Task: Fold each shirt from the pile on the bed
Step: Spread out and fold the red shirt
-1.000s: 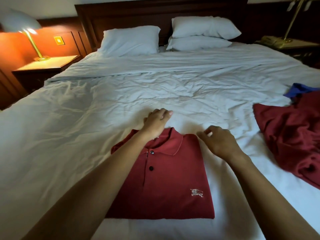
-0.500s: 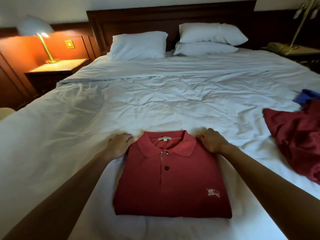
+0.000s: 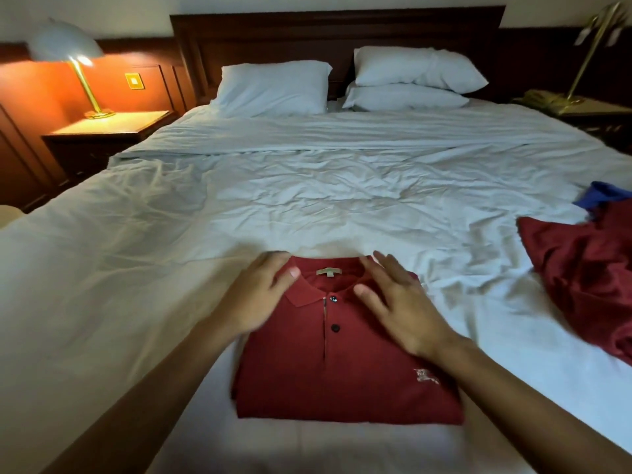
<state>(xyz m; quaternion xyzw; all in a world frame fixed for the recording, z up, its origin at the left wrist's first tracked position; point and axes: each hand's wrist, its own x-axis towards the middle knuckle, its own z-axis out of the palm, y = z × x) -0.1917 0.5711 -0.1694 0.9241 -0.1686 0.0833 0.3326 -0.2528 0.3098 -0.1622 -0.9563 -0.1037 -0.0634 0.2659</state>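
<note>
Left hand [image 3: 260,297] and right hand [image 3: 402,304] lie flat, fingers unclenched, smoothing the folded dark-red polo shirt [image 3: 342,378]; likely next: crumpled maroon shirt [image 3: 581,278] rightward.

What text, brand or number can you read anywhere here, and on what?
Nothing here is legible.
The neck label inside the shirt collar: too small and blurred to read.
The chest emblem on the shirt: an embroidered figure, no letters that can be made out.
</note>
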